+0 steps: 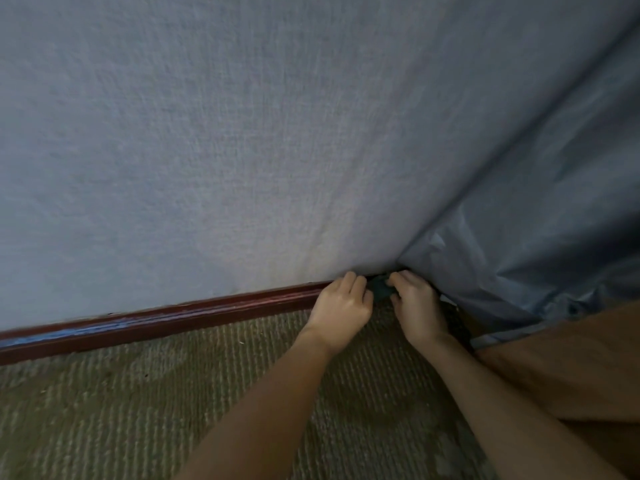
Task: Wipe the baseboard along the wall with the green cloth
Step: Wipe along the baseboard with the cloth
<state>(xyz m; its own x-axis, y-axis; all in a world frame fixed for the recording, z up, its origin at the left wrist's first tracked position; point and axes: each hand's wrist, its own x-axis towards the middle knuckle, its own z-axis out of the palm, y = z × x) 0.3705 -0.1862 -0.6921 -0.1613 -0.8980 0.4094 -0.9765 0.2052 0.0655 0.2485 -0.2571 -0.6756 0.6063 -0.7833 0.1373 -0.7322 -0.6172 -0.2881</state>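
A dark red-brown baseboard (166, 318) runs along the foot of the pale textured wall (207, 150), rising from the left edge toward the corner. The green cloth (380, 289) shows only as a small dark bunch against the baseboard's right end. My left hand (341, 306) grips its left side with curled fingers. My right hand (417, 304) holds its right side, close to the corner. Most of the cloth is hidden between the two hands.
A grey-blue curtain (536, 220) hangs down at the right and bunches on the floor just behind my right hand. Ribbed olive carpet (138, 410) covers the floor. A brown fabric surface (571, 368) lies at the lower right, next to my right forearm.
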